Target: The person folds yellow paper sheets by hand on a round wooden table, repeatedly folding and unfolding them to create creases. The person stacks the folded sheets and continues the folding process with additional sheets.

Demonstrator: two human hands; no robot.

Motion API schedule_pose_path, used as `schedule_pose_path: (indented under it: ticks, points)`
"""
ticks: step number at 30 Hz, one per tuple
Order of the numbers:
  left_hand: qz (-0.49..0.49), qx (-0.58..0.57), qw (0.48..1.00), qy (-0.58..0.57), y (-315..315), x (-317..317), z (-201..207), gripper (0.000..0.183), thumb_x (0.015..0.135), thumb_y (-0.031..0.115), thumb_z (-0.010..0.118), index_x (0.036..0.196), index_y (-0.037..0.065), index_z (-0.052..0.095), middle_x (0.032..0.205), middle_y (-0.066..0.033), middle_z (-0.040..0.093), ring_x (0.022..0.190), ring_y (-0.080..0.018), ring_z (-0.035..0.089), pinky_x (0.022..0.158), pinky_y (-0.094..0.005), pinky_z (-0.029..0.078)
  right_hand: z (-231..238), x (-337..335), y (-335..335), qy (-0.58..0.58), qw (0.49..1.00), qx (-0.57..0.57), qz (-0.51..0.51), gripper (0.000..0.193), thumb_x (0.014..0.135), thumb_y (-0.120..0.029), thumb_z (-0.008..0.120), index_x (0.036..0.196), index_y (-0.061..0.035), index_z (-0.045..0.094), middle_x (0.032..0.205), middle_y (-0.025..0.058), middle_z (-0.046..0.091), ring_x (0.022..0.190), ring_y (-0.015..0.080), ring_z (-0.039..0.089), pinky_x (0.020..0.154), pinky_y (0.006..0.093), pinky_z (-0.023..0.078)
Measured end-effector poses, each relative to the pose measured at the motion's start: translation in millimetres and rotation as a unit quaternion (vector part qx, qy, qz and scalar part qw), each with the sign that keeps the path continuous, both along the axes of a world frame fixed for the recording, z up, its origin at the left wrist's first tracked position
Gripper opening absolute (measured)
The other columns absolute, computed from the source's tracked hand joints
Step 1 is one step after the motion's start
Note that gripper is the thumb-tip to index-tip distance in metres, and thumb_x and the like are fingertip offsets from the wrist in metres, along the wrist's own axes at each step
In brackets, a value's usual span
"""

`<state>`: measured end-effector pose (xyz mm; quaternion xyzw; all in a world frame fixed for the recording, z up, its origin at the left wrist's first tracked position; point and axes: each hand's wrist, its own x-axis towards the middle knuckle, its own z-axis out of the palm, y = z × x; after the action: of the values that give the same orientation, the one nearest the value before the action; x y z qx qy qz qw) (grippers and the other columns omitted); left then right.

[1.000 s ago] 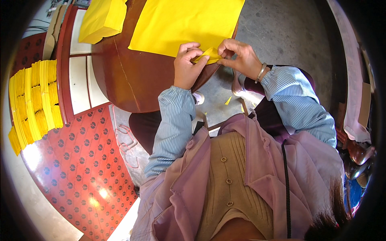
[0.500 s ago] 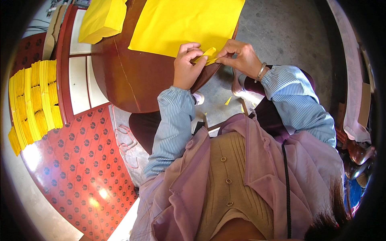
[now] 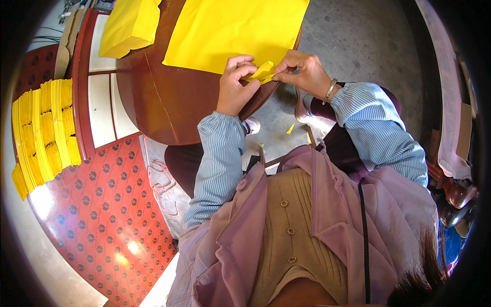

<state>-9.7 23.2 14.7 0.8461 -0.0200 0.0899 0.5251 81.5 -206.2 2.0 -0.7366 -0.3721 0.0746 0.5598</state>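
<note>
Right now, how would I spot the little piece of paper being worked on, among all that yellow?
Start at the round brown wooden table with the big flat yellow sheet on it. At the sheet's near edge, the left hand and right hand meet. Pinched between their fingertips is the small folded yellow piece, creased and raised, unlike the flat sheet and the yellow block at the table's far left edge.

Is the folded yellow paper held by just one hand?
No, both the left hand and the right hand pinch the folded yellow paper.
</note>
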Motion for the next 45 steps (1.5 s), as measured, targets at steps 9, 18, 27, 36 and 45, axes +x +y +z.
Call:
schedule_pose_path:
  ticks: [9,18,27,36,45]
  points:
    - [-0.003,0.012,1.0,-0.006,-1.5,-1.2,1.5,0.029,0.074,0.0,0.079,0.102,-0.003,0.075,0.129,-0.0136,0.063,0.11,-0.0252,0.07,0.094,-0.0348,0.057,-1.1,-0.6,0.3,-0.001,1.0,0.0,-0.001,0.019,0.083,-0.011,0.088,0.094,-0.001,0.077,0.089,0.009,0.076,0.077,0.0202,0.074,0.07,0.032,0.059]
    - [0.011,0.045,0.999,-0.026,-5.3,-1.0,-1.1,0.028,0.074,0.001,0.081,0.101,-0.002,0.075,0.128,-0.0137,0.063,0.108,-0.0254,0.071,0.094,-0.0365,0.058,2.4,-1.3,0.2,0.006,1.0,-0.002,-0.003,0.019,0.083,-0.01,0.088,0.094,0.0,0.077,0.089,0.0098,0.076,0.076,0.0202,0.074,0.07,0.0323,0.059]
    - [0.017,0.047,0.998,-0.031,-9.5,-1.5,-0.4,0.028,0.073,0.001,0.083,0.098,-0.002,0.073,0.128,-0.0138,0.063,0.106,-0.0253,0.071,0.092,-0.0358,0.059,7.1,-3.1,-0.4,0.007,1.0,-0.021,-0.007,0.017,0.082,-0.008,0.088,0.092,-0.0005,0.076,0.087,0.0089,0.075,0.075,0.0194,0.073,0.069,0.032,0.059]
    - [0.035,0.063,0.996,-0.043,-15.8,-4.3,1.1,0.028,0.074,0.002,0.084,0.1,0.0,0.073,0.129,-0.0134,0.063,0.106,-0.0251,0.071,0.094,-0.0355,0.056,8.4,-4.6,-0.8,0.04,0.998,-0.038,0.0,0.015,0.084,-0.007,0.088,0.092,-0.0034,0.077,0.087,0.0034,0.071,0.073,0.011,0.064,0.068,0.0277,0.052]
    - [0.053,0.063,0.993,-0.079,-18.7,-3.6,-8.1,0.025,0.078,0.005,0.084,0.099,-0.001,0.074,0.127,-0.0143,0.063,0.103,-0.0254,0.072,0.089,-0.0353,0.058,17.6,-3.8,-4.6,0.06,0.997,-0.057,0.002,0.019,0.084,-0.009,0.087,0.099,-0.004,0.076,0.094,0.0076,0.071,0.08,0.0176,0.067,0.072,0.0317,0.053]
